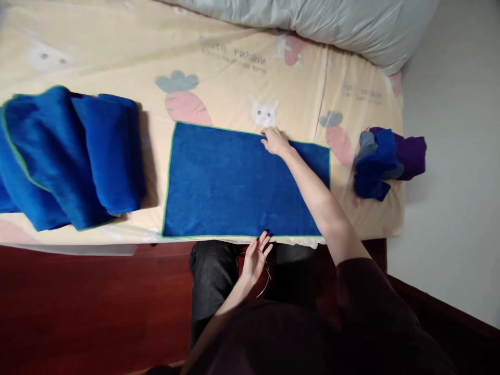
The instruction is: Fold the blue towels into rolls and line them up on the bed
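Observation:
A blue towel (pixel 219 179) with green edging lies spread flat on the bed, its long sides running left to right. My right hand (pixel 275 141) reaches across it and rests at its far edge, right of the middle, with fingers slightly bent and apart. At the near edge, my left hand (pixel 254 260) is turned palm up with its fingers spread. Its fingertips are by the towel's green border, and I cannot tell whether they touch it. Nothing shows in the grasp of either hand.
Several folded blue towels (pixel 113 151) are heaped on the left of the bed. Crumpled blue, grey and purple cloths (pixel 377 161) lie at the right, beside the wall (pixel 453 156). A grey pillow (pixel 351 26) is at the back. The patterned bedsheet (pixel 128 67) ends before my legs.

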